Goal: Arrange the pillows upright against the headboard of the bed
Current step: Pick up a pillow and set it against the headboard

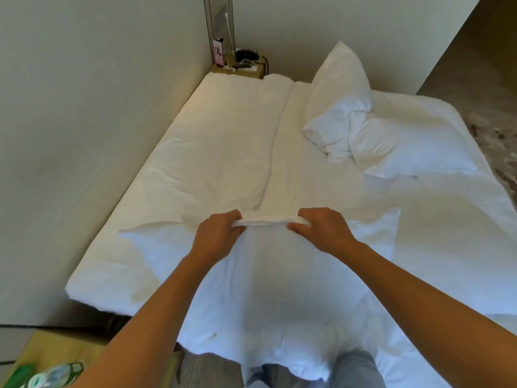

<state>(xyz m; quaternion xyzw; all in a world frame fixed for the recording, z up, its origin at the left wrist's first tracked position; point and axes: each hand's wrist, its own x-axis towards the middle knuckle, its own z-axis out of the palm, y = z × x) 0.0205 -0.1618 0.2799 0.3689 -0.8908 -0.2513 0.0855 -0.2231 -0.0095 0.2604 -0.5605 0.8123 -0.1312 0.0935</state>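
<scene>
**Duvet in hand, pillows still waiting across the bed**

A person standing at the side of a white bed grips a folded edge of the duvet [268, 222] with both hands, the left hand [221, 233] and the right hand [321, 231] each curled round the bunched fabric, thumbs under and fingers over, a short span of cloth stretched between them. The two pillows [363, 127] lie on the far right part of the mattress, one propped at a slant with its corner pointing up toward the wall, the other flat and overlapping its lower end; neither stands upright. No distinct headboard can be made out from this angle, only plain walls [98, 79] meeting at a corner where a small bedside table [240, 71] carries a dark device, cables and a pink carton.

The pillow task looks barely begun. The chief risk is that a pull on the duvet drags the cloth under the pillows and topples the slanted one, or slides both toward the open right edge of the bed and onto the floor. A loose, lumpy cover would also give the pillows a poor footing later, letting them slump. A sweep of cloth toward the corner could catch the cables on the table
</scene>
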